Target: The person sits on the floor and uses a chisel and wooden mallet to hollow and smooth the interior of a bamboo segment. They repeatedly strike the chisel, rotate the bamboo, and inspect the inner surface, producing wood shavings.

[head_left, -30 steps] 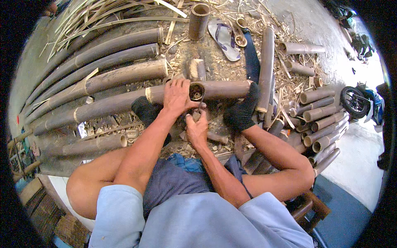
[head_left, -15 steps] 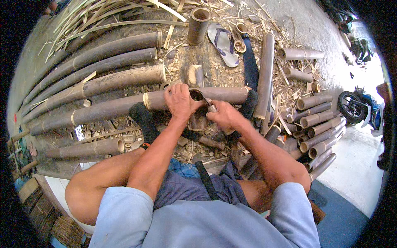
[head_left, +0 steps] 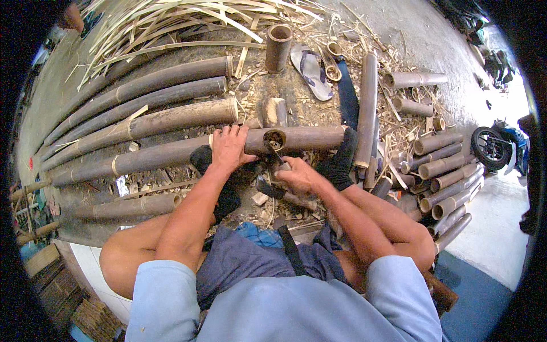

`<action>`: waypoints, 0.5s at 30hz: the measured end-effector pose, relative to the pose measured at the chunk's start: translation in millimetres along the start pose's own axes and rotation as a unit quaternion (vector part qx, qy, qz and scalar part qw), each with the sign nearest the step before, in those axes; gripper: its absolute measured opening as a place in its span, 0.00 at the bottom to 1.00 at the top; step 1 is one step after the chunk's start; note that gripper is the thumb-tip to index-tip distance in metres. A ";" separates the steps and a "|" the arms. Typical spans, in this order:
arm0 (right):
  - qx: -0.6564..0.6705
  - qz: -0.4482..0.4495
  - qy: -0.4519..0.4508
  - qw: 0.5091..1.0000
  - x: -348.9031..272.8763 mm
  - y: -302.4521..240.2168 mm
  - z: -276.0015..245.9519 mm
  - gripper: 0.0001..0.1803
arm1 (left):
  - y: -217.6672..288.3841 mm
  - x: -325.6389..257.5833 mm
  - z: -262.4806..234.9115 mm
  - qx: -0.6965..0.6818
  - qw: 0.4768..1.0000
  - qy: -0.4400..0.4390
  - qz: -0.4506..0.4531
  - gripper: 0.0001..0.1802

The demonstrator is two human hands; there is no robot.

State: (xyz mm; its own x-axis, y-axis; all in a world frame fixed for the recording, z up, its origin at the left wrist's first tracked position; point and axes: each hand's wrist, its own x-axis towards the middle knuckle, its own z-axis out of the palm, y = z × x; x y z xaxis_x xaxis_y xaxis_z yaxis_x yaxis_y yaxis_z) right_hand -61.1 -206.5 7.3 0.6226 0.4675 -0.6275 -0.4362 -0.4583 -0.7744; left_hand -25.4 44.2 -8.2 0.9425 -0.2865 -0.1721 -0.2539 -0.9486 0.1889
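Note:
A long brown bamboo pole [head_left: 165, 149] lies across in front of me, with a round opening [head_left: 274, 138] cut in its side. My left hand [head_left: 231, 149] grips the pole just left of this opening, fingers over the top and thumb reaching toward the right. In my right hand [head_left: 299, 175] is a knife, its handle wrapped by closed fingers. The narrow knife blade [head_left: 276, 153] points up and away, its tip at the near rim of the opening. Whether the tip is inside cannot be made out. My black-covered feet [head_left: 341, 162] rest against the pole.
Several bamboo poles [head_left: 171, 118] lie at the left, under pale split strips [head_left: 176, 23]. Beyond the pole are an upright bamboo tube [head_left: 278, 48] and a flip-flop [head_left: 311, 73]. Cut bamboo tubes [head_left: 450, 171] are stacked at the right near a wheel [head_left: 490, 149]. Shavings cover the ground.
My left hand has slid left along the pole, away from the opening. The right hand has come nearer to me with the knife, and the opening shows more fully.

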 end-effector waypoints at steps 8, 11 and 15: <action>0.626 0.060 0.179 0.756 56.7 -73.9 91.4 0.13 | -0.7 1.3 20.8 0.044 0.995 0.093 0.003 0.35; 0.792 0.014 0.182 0.582 82.7 -102.8 84.4 0.13 | -0.6 1.9 18.2 0.038 0.993 0.112 0.005 0.21; 0.556 0.021 0.205 0.805 33.1 -61.8 98.6 0.16 | 2.3 2.2 5.4 0.020 0.996 0.085 0.011 0.30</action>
State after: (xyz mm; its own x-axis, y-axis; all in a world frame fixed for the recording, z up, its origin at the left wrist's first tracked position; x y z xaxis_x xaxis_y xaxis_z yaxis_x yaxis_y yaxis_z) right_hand -77.6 -88.1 26.3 0.6546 0.0751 -0.7522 -0.6322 0.6000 -0.4903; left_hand -25.1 40.7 -13.3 0.9588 -0.2841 -0.0022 -0.2805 -0.9478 0.1519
